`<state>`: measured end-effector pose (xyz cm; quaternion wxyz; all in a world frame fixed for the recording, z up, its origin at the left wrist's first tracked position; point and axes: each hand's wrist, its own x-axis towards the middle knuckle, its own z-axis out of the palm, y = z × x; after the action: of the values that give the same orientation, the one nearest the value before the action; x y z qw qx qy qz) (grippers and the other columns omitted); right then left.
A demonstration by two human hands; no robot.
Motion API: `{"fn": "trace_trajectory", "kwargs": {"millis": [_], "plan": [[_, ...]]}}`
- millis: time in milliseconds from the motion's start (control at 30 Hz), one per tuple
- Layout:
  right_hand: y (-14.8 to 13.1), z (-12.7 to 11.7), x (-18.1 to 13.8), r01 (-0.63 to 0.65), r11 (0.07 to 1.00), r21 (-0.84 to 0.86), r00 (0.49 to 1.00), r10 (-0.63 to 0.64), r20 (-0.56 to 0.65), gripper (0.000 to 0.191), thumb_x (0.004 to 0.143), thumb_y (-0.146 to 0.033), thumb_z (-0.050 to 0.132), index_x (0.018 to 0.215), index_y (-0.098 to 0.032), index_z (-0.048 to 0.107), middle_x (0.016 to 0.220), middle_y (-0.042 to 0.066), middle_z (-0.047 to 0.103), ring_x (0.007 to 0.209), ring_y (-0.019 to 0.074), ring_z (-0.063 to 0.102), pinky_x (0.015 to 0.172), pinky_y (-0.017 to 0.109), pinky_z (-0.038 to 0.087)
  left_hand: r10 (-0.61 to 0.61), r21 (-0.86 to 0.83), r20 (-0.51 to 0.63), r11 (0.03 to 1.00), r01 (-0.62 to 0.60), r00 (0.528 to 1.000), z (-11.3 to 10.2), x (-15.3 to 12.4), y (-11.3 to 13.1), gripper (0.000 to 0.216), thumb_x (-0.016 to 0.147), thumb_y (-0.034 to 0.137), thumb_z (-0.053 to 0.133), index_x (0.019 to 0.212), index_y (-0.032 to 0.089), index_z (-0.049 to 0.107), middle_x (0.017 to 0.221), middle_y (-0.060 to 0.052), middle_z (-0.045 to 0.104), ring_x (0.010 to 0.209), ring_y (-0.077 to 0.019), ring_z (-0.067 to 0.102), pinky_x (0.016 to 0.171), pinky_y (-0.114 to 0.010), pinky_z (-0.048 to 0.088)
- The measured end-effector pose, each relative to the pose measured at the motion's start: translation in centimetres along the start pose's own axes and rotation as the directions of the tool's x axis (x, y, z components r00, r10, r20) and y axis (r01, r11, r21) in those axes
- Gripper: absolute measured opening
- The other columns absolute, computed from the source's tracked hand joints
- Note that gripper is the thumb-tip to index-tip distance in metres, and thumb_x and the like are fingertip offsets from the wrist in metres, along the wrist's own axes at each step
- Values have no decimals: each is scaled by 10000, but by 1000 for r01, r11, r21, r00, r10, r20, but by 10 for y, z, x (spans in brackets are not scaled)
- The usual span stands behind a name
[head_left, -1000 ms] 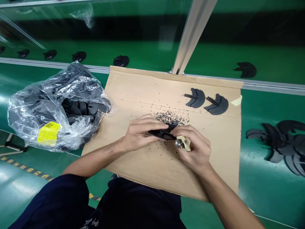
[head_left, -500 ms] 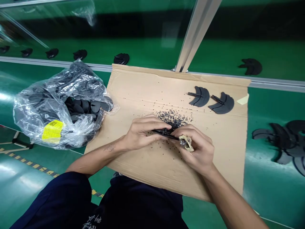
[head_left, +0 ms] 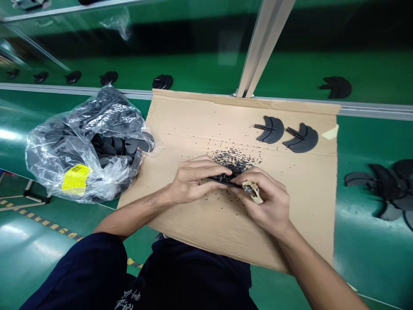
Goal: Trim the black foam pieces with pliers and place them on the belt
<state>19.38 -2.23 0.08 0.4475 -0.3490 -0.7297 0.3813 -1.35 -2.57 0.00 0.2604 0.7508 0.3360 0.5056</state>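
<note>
My left hand point(head_left: 190, 181) is closed around a thin black plastic part point(head_left: 222, 181), held edge-on over a cardboard sheet point(head_left: 193, 120). My right hand point(head_left: 269, 200) grips a small tool with a tape-wrapped handle point(head_left: 252, 191), its tip against the part. A heap of black shavings point(head_left: 232, 160) lies on the cardboard just beyond my fingers. Two black fan-shaped parts point(head_left: 271, 130) point(head_left: 301, 138) rest at the cardboard's far right.
A clear plastic bag point(head_left: 87, 142) with a yellow label, full of black parts, sits to the left. More black parts point(head_left: 385, 189) lie on the green surface at right. Single parts point(head_left: 163, 81) point(head_left: 337, 87) ride the green belt beyond a metal rail point(head_left: 374, 111).
My hands have stayed together on the part with only small shifts of the tool. The view has drifted slightly.
</note>
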Motion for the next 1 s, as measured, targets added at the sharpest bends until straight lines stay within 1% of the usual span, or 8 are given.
{"fn": "trace_trajectory", "kwargs": {"millis": [167, 333, 600, 700, 767, 833, 900, 1000], "plan": [[1, 0, 1, 12, 1000, 15, 1000, -12, 10, 143, 852, -114, 658, 921, -237, 682, 842, 42, 722, 739, 183, 665, 668, 319, 538, -25, 55, -24, 998, 26, 999, 1, 0, 3, 194, 835, 306, 814, 984, 186, 774, 798, -35, 773, 706, -123, 693, 665, -247, 564], [1, 1, 0, -8, 1000, 17, 1000, 8, -3, 144, 847, -98, 667, 898, -233, 680, 836, 35, 716, 737, 177, 663, 675, 320, 541, -16, 80, -13, 997, 17, 1000, 2, 0, 2, 160, 906, 302, 740, 1025, 198, 764, 844, -34, 778, 763, -132, 709, 714, -274, 577], [-1, 3, 3, -32, 997, 66, 999, 31, 13, 92, 876, -155, 704, 913, -236, 680, 885, 42, 726, 797, 186, 682, 725, 337, 561, -60, 35, -15, 998, 60, 998, 6, -1, 3, 225, 864, 376, 780, 868, 163, 708, 782, -36, 731, 720, -125, 658, 687, -266, 539], [0, 1, 2, 36, 999, 40, 999, -36, 9, 116, 868, -146, 711, 942, -233, 696, 947, 62, 722, 862, 197, 686, 751, 345, 561, -73, 54, 17, 996, 72, 997, 6, -3, 4, 211, 889, 380, 752, 908, 174, 713, 824, -43, 737, 754, -135, 659, 720, -280, 539], [1, 0, 1, 80, 996, 40, 997, -81, 17, 134, 877, -119, 684, 948, -231, 702, 937, 59, 715, 837, 185, 682, 725, 330, 554, -84, -3, 42, 996, 84, 996, 4, -3, 3, 262, 883, 428, 748, 930, 172, 726, 839, -51, 738, 772, -141, 659, 739, -285, 540], [2, 0, 1, 78, 996, 52, 997, -78, 14, 139, 887, -109, 665, 940, -233, 700, 917, 52, 711, 809, 176, 675, 705, 322, 551, -154, -140, 90, 976, 166, 984, 0, -2, 2, 406, 915, 553, 652, 972, 162, 745, 872, -78, 741, 801, -153, 661, 749, -293, 542], [2, -1, 1, 44, 997, 60, 999, -44, 11, 118, 885, -127, 682, 932, -235, 700, 921, 55, 712, 822, 184, 675, 718, 335, 558, -279, -283, 156, 906, 314, 948, -4, -1, -1, 493, 957, 597, 550, 1033, 156, 756, 920, -100, 744, 830, -157, 667, 752, -288, 544], [1, -1, 3, 3, 997, 83, 1000, -6, 28, 94, 868, -160, 726, 923, -233, 703, 937, 64, 709, 858, 200, 676, 742, 354, 568, -397, -387, 218, 804, 452, 892, -6, -1, -5, 302, 933, 445, 684, 990, 162, 769, 903, -75, 734, 774, -123, 650, 700, -237, 523]]}}
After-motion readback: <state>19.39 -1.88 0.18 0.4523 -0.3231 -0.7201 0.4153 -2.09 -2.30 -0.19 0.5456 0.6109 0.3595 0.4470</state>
